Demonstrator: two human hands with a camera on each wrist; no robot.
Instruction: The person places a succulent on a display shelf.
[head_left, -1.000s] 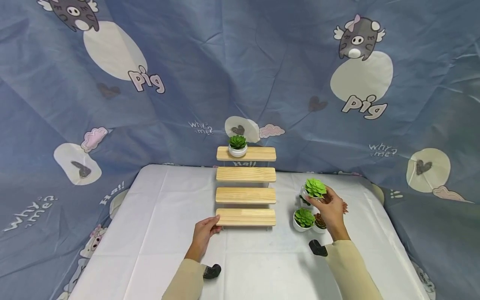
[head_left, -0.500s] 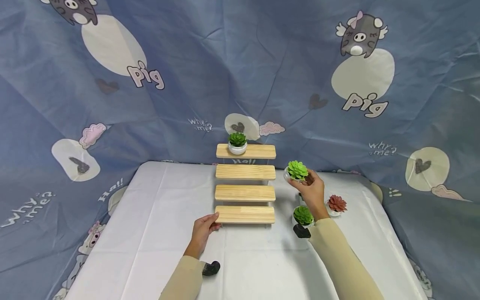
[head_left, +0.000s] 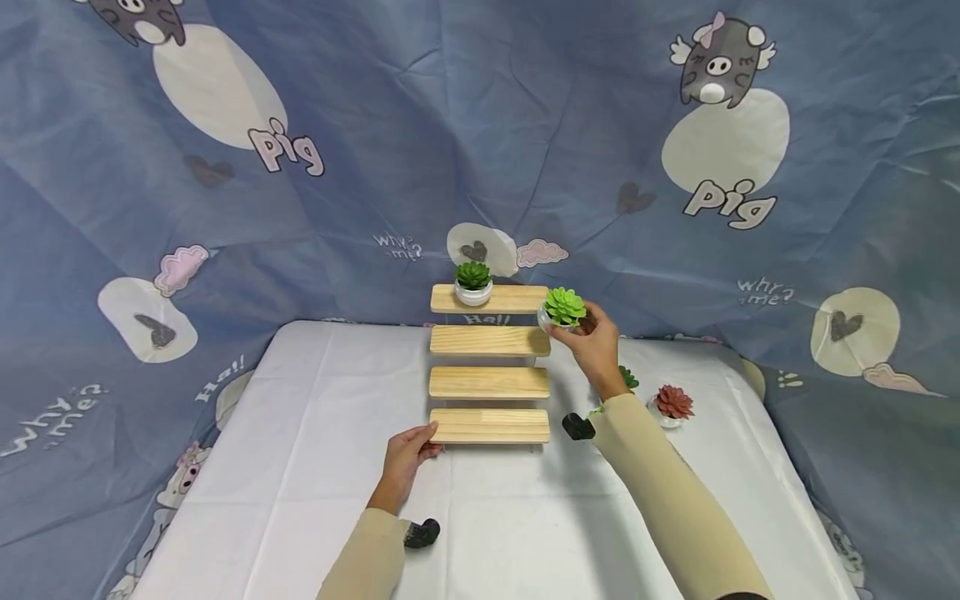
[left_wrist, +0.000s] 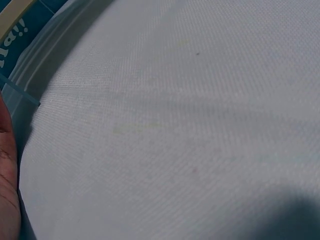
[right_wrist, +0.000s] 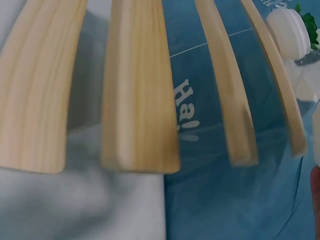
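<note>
My right hand (head_left: 597, 348) holds a potted light-green artificial succulent (head_left: 564, 307) by its white pot, at the right end of the top board, in the air as far as I can tell. A four-tier wooden display stand (head_left: 489, 382) stands upright in the middle. On its top board, left of centre, sits a dark-green succulent (head_left: 473, 279) in a white pot. With thumb on top, my left hand (head_left: 403, 463) grips the bottom board's left end. In the right wrist view the stand's boards (right_wrist: 142, 90) fill the left, and only a fingertip shows at the right edge.
Right of my forearm, a red succulent (head_left: 673, 403) in a white pot stands on the white-covered table (head_left: 337, 433). A green succulent (head_left: 628, 379) is mostly hidden behind that forearm. A blue printed cloth (head_left: 360, 150) hangs behind the table.
My right hand has carried the light-green succulent left and away from me, from above the other pots to the top board's right end. My left hand has stayed on the stand.
</note>
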